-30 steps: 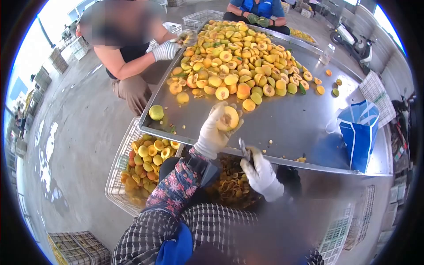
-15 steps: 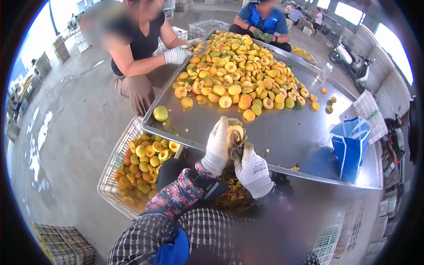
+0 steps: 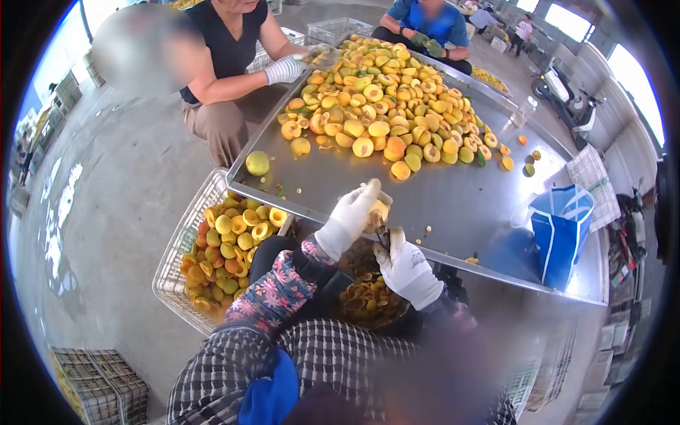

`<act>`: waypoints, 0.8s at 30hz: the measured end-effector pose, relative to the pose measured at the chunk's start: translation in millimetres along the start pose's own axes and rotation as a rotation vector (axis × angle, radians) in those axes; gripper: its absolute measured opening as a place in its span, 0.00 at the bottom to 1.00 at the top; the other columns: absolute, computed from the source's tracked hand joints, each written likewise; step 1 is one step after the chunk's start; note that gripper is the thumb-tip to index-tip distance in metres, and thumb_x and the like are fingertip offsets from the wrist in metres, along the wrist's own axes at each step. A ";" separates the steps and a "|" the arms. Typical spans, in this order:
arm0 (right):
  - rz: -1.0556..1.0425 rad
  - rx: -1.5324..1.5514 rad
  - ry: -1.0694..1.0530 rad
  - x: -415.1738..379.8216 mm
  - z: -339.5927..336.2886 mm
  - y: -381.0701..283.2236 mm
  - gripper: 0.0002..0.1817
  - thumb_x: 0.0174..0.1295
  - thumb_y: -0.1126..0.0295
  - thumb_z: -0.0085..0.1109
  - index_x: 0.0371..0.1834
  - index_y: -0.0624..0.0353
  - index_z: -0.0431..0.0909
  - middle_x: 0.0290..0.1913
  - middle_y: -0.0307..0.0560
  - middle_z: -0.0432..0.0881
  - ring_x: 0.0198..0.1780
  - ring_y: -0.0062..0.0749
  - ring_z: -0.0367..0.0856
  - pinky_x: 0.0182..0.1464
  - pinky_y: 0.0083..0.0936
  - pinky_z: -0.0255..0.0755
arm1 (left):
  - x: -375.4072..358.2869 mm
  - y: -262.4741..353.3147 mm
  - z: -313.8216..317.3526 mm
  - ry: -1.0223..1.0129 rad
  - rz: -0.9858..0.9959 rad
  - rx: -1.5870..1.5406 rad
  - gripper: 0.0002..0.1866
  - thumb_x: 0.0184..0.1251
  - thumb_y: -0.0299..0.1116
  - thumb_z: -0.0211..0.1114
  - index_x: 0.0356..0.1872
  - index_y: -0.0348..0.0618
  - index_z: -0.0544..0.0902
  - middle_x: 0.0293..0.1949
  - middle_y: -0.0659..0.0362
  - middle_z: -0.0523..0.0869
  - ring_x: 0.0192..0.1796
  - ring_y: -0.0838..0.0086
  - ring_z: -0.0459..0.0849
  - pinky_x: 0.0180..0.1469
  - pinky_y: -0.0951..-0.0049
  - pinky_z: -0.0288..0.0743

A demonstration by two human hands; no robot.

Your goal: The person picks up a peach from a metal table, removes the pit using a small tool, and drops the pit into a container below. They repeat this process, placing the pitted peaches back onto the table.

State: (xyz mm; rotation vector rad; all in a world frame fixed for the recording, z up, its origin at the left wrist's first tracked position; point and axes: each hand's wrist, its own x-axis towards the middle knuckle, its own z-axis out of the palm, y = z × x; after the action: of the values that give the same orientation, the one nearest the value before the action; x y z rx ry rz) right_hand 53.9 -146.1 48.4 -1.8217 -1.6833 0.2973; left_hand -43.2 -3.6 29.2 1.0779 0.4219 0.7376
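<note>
Since the earlier frame both gloved hands have shifted slightly lower and to the right along the table's near edge, and they remain joined over the same fruit. Left hand (image 3: pixel 348 218), in a white glove, is curled around a halved peach (image 3: pixel 378 211), fingers wrapped over its top, holding it just above the near rim of the steel table (image 3: pixel 439 205). Right hand (image 3: pixel 409 268), also white-gloved, is closed around a small pitting tool (image 3: pixel 383 235) whose tip meets the underside of the peach half (the blade itself is too small to make out).

Directly below the hands sits a dark bucket of pits (image 3: pixel 368 297), between the person's knees. To the left, on the floor, a white wire crate (image 3: pixel 180 265) holds halved and whole peaches. On the table, well beyond the hands, lies a large heap of peach halves (image 3: pixel 375 99); a single whole yellow-green peach (image 3: pixel 257 163) rests apart near the table's left edge. A blue bag (image 3: pixel 563 227) stands at the right end of the table.

Across the table, a co-worker's gloved hand (image 3: pixel 285 69) reaches to the heap's far left corner; a second co-worker in blue (image 3: pixel 425 21) sits at the far end.
</note>
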 end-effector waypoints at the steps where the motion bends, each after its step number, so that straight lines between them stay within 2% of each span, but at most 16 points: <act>1: -0.039 0.060 0.021 -1.1 -2.8 3.1 0.10 0.68 0.70 0.51 0.46 0.62 0.64 0.25 0.61 0.75 0.30 0.63 0.76 0.30 0.49 0.66 | -2.4 -3.1 -0.1 -0.015 0.139 0.013 0.19 0.78 0.43 0.53 0.43 0.35 0.81 0.41 0.57 0.84 0.40 0.77 0.82 0.44 0.76 0.78; 2: -0.032 0.066 0.022 -0.1 -5.2 3.6 0.08 0.69 0.71 0.50 0.44 0.62 0.64 0.25 0.60 0.74 0.28 0.62 0.75 0.30 0.48 0.64 | -2.6 -6.7 3.5 -0.035 0.280 0.023 0.19 0.78 0.43 0.53 0.45 0.35 0.80 0.42 0.57 0.84 0.42 0.77 0.82 0.46 0.75 0.78; 5: 0.021 0.265 0.067 2.0 4.4 0.9 0.08 0.69 0.71 0.51 0.43 0.63 0.64 0.25 0.58 0.73 0.28 0.61 0.75 0.30 0.46 0.65 | -9.8 -22.0 18.7 0.165 0.245 -0.260 0.18 0.79 0.42 0.51 0.47 0.34 0.79 0.44 0.55 0.83 0.44 0.73 0.82 0.48 0.74 0.79; 6: 0.026 0.278 0.076 1.8 11.2 2.8 0.10 0.68 0.71 0.52 0.44 0.63 0.64 0.26 0.60 0.74 0.29 0.62 0.76 0.31 0.46 0.66 | -8.9 -21.6 21.7 0.240 0.217 -0.257 0.18 0.79 0.42 0.51 0.46 0.34 0.79 0.42 0.53 0.84 0.42 0.70 0.84 0.44 0.71 0.81; 9: -0.011 0.114 0.004 -4.2 6.3 7.3 0.14 0.69 0.67 0.53 0.50 0.64 0.64 0.29 0.67 0.80 0.32 0.66 0.79 0.31 0.52 0.69 | -5.9 -16.2 13.9 0.222 0.008 -0.216 0.27 0.78 0.53 0.49 0.47 0.32 0.79 0.41 0.50 0.85 0.39 0.64 0.86 0.43 0.66 0.83; 10: -0.040 0.065 0.034 -5.4 10.2 15.1 0.14 0.69 0.65 0.53 0.49 0.64 0.65 0.27 0.66 0.79 0.30 0.66 0.79 0.30 0.53 0.70 | -3.5 -15.3 12.6 0.218 -0.053 -0.230 0.28 0.77 0.53 0.51 0.45 0.31 0.80 0.37 0.49 0.86 0.36 0.63 0.87 0.39 0.64 0.84; 12: 0.019 0.042 -0.022 -7.7 11.6 19.2 0.15 0.69 0.64 0.52 0.49 0.64 0.66 0.28 0.66 0.80 0.31 0.66 0.79 0.32 0.52 0.71 | -3.6 -16.6 11.7 0.216 -0.090 -0.208 0.28 0.77 0.53 0.52 0.44 0.31 0.80 0.36 0.49 0.86 0.36 0.63 0.87 0.39 0.64 0.84; 13: 0.030 0.059 -0.022 -8.0 13.6 20.3 0.15 0.69 0.65 0.53 0.50 0.64 0.66 0.27 0.66 0.80 0.31 0.66 0.79 0.32 0.53 0.71 | -2.9 -14.3 14.0 0.212 -0.097 -0.199 0.28 0.77 0.53 0.52 0.44 0.31 0.80 0.35 0.49 0.86 0.36 0.63 0.87 0.39 0.64 0.84; 14: 0.018 0.146 0.035 -6.8 16.4 17.3 0.14 0.69 0.66 0.54 0.49 0.64 0.66 0.29 0.65 0.80 0.32 0.65 0.79 0.32 0.51 0.71 | -4.6 -11.3 19.7 0.274 -0.082 -0.245 0.22 0.77 0.47 0.54 0.38 0.33 0.79 0.34 0.50 0.85 0.34 0.65 0.86 0.36 0.66 0.84; 16: 0.001 0.331 0.154 -5.7 26.1 4.8 0.12 0.67 0.69 0.55 0.46 0.64 0.66 0.31 0.63 0.79 0.35 0.64 0.79 0.34 0.48 0.70 | -4.1 -18.2 21.2 0.279 0.036 -0.256 0.23 0.77 0.48 0.53 0.39 0.32 0.79 0.35 0.50 0.85 0.36 0.64 0.86 0.38 0.65 0.84; 18: 0.051 0.344 0.084 -6.5 24.6 6.3 0.11 0.68 0.70 0.55 0.45 0.64 0.66 0.32 0.64 0.80 0.36 0.63 0.80 0.34 0.47 0.70 | -8.5 -21.7 20.6 0.281 0.111 -0.239 0.24 0.78 0.49 0.52 0.39 0.31 0.79 0.37 0.49 0.84 0.39 0.63 0.86 0.42 0.63 0.84; 21: 0.123 0.199 -0.030 -4.1 17.9 11.9 0.12 0.68 0.70 0.55 0.47 0.65 0.66 0.34 0.65 0.80 0.38 0.62 0.80 0.36 0.47 0.71 | -11.3 -17.0 28.8 0.351 0.109 -0.241 0.24 0.78 0.49 0.52 0.38 0.32 0.78 0.37 0.49 0.84 0.39 0.62 0.86 0.43 0.62 0.84; 24: 0.098 0.146 -0.068 -4.5 17.2 20.3 0.15 0.68 0.69 0.55 0.51 0.66 0.66 0.36 0.67 0.80 0.40 0.63 0.80 0.39 0.46 0.72 | -3.7 -8.8 21.7 0.303 -0.085 -0.229 0.24 0.77 0.48 0.53 0.36 0.32 0.78 0.36 0.49 0.84 0.38 0.61 0.86 0.41 0.62 0.84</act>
State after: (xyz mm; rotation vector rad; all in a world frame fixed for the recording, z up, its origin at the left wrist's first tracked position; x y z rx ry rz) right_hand 60.0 -145.0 22.1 -1.8060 -1.5758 0.5159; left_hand -28.9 -22.5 30.4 0.7309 0.6214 0.8545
